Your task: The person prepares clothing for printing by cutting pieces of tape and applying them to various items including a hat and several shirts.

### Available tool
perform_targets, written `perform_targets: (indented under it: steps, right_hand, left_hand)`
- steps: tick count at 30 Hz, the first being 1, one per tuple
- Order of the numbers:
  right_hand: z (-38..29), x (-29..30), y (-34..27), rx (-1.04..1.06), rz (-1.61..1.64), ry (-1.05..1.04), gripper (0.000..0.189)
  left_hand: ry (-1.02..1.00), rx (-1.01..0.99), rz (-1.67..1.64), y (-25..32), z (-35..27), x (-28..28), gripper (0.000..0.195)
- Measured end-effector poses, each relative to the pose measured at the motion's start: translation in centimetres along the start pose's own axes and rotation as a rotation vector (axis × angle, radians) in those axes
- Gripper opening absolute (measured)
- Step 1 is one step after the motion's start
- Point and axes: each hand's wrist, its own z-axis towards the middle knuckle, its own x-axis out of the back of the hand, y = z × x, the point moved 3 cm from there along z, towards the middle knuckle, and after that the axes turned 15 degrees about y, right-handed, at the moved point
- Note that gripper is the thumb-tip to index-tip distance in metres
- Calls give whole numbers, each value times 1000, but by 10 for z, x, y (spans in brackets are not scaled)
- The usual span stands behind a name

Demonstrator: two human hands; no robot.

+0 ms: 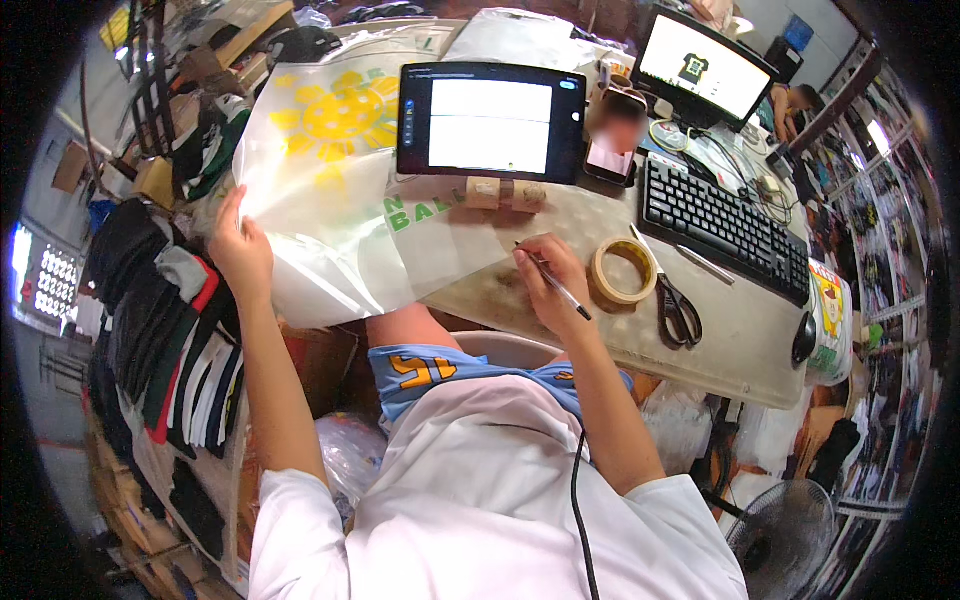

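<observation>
My left hand (241,251) grips the left edge of a large translucent plastic sheet (337,262), printed with a yellow sun-like figure and green letters. The sheet lies over the table's left part, its near edge raised past the table. My right hand (553,281) holds a clear-barrelled pen (559,286) near the sheet's right corner, its tip pointing up and left. Beyond the sheet a tablet (491,124) stands tilted, with two small brown rolls (504,195) in front of it. Right of my right hand lie a roll of tan tape (624,271) and black-handled scissors (680,311).
A smartphone (613,142), a black keyboard (724,225), a silver pen-like object (706,265), a monitor (701,67) and a mouse (804,339) are at the right. Folded garments (172,360) are stacked at the left. A fan (784,536) stands low at right; another person (787,109) is beyond.
</observation>
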Motion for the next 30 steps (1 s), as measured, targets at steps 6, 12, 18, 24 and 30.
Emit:
perform_targets:
  steps: [6, 12, 18, 24, 30]
  right_hand:
    - [-2, -3, 25, 7, -29, 1, 13]
    - [1, -1, 24, 0, -72, -2, 13]
    - [-2, -13, 27, -39, -28, -93, 20]
    - [18, 20, 89, -57, 64, -24, 27]
    - [14, 3, 48, 32, -8, -95, 28]
  left_hand:
    - [-53, -139, 58, -32, 76, 22, 46]
    - [-66, 107, -106, -108, 172, 122, 46]
    - [249, 257, 152, -181, 207, 391, 44]
    - [661, 345, 492, -210, 97, 593, 49]
    - [841, 574, 645, -286, -125, 730, 47]
